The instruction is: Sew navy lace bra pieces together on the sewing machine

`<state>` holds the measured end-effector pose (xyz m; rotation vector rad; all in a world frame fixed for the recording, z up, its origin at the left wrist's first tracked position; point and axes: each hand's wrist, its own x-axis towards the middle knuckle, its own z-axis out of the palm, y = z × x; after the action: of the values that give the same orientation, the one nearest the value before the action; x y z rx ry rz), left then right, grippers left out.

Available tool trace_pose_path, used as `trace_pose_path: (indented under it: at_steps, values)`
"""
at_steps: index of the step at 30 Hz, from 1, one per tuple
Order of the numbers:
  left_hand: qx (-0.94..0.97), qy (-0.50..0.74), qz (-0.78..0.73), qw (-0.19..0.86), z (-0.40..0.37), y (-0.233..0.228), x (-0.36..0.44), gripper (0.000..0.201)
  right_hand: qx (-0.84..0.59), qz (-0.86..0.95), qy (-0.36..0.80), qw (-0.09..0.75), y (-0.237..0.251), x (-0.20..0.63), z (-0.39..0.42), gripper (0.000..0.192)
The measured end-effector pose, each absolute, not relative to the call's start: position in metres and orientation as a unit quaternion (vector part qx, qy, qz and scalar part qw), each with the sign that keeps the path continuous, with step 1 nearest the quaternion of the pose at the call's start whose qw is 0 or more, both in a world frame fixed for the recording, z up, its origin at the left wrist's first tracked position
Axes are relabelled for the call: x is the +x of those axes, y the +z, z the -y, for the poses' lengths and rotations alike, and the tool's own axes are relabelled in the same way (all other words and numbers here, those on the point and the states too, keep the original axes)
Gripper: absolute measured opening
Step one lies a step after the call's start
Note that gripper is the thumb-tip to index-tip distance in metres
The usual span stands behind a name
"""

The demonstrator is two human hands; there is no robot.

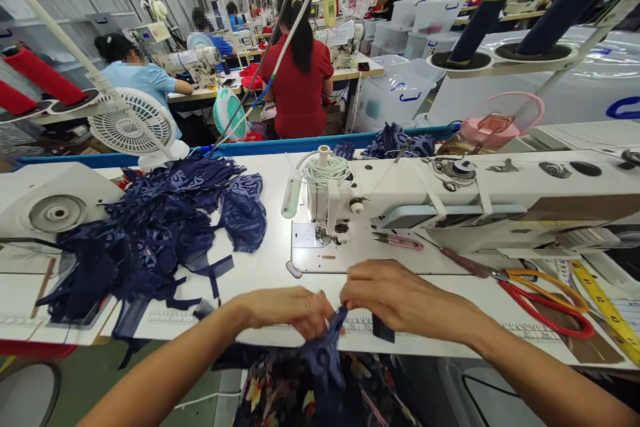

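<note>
Both my hands hold one navy patterned fabric piece [323,360] at the table's front edge, and its lower part hangs over my lap. My left hand [295,310] pinches it from the left. On the other side my right hand [400,297] grips its upper end with closed fingers. A short dark strap end [383,329] shows below the right hand. Just beyond the hands stands a white sewing machine [330,193], its needle area bare of fabric. To the left lies a heap of navy fabric pieces [160,233], with a cup-shaped piece [243,212] at its edge.
Scissors with red and orange handles [545,297] and pink-handled thread snips [400,241] lie at the right. A yellow tape measure [603,307] is beyond them. A white fan [131,121] stands back left. Co-workers sit ahead, one in a red shirt [303,80].
</note>
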<state>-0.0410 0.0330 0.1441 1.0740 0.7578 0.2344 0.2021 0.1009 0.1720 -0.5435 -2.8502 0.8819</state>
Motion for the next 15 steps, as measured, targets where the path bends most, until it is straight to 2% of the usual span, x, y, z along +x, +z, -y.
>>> trace_pose_path:
  at_steps: [2,3,4,6,8,10,13,15]
  values:
    - [0.470,0.106,-0.325,0.814,-0.023,0.150,-0.031,0.057,-0.191,0.950,0.199,0.143,0.170,0.197,-0.092,0.028]
    - [0.457,0.142,-0.329,0.814,-0.017,0.154,-0.028,0.052,-0.210,0.940,0.181,0.198,0.169,0.197,-0.085,0.026]
    - [0.451,0.206,-0.349,0.796,-0.010,0.158,-0.026,0.047,-0.230,0.922,0.188,0.248,0.167,0.197,-0.078,0.024]
    - [0.466,0.368,-0.417,0.688,0.004,0.164,-0.023,0.041,-0.261,0.878,0.266,0.300,0.164,0.196,-0.061,0.022]
    - [0.518,0.476,-0.464,0.539,0.015,0.165,-0.016,0.037,-0.273,0.840,0.374,0.284,0.160,0.190,-0.044,0.025]
    - [0.581,0.497,-0.478,0.431,0.021,0.161,-0.006,0.035,-0.272,0.807,0.458,0.254,0.156,0.178,-0.031,0.035]
    - [0.587,0.511,-0.493,0.388,0.018,0.154,0.002,0.033,-0.259,0.728,0.597,0.215,0.150,0.162,-0.026,0.027]
    - [0.513,0.567,-0.506,0.399,0.011,0.155,-0.008,0.033,-0.253,0.658,0.688,0.172,0.146,0.163,-0.032,0.038]
